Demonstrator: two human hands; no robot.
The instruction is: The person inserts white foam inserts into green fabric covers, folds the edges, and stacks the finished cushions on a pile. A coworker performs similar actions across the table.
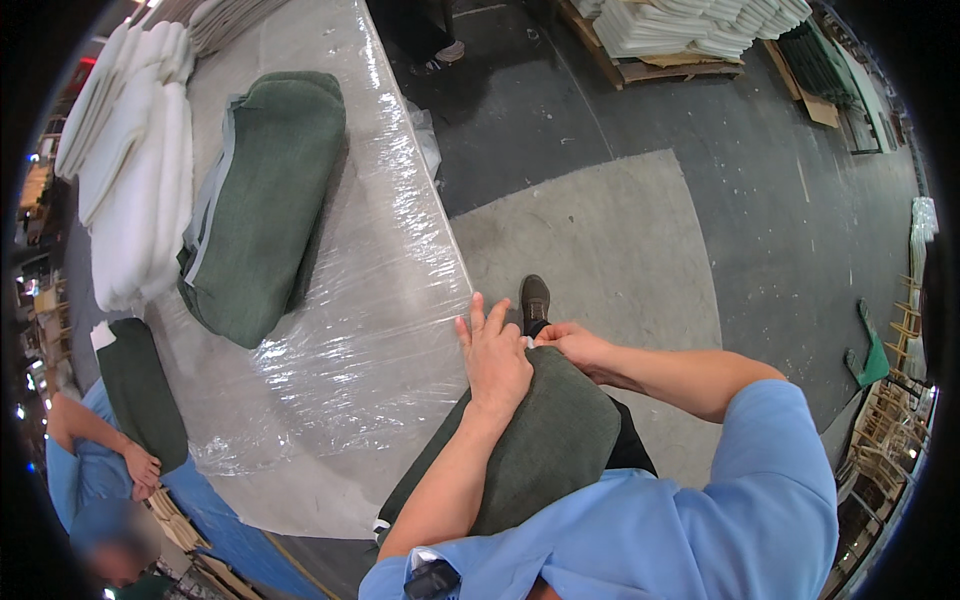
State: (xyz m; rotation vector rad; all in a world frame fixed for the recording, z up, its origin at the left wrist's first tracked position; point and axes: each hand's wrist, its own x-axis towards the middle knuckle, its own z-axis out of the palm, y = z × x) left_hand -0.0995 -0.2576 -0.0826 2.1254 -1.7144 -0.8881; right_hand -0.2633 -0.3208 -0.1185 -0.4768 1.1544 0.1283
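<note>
A dark green cushion (550,430) rests against my body, its far end beside the table's corner. A small white bit (529,342) shows at that end, between my hands. My left hand (497,365) lies over the cushion's left far edge. Several of its fingers stretch outward, while the index finger and hidden thumb seem to pinch the end by the white bit. My right hand (578,347) closes its fingertips on the same end from the right. Another green cushion (275,200) with a grey edge strip lies on the plastic-wrapped table (380,300).
White folded padding (145,190) is piled along the table's far left. At lower left, a co-worker's hand (142,468) touches another green cushion (145,390). White sheets (680,30) sit on a pallet at the back. Wooden frames (870,440) stand at right.
</note>
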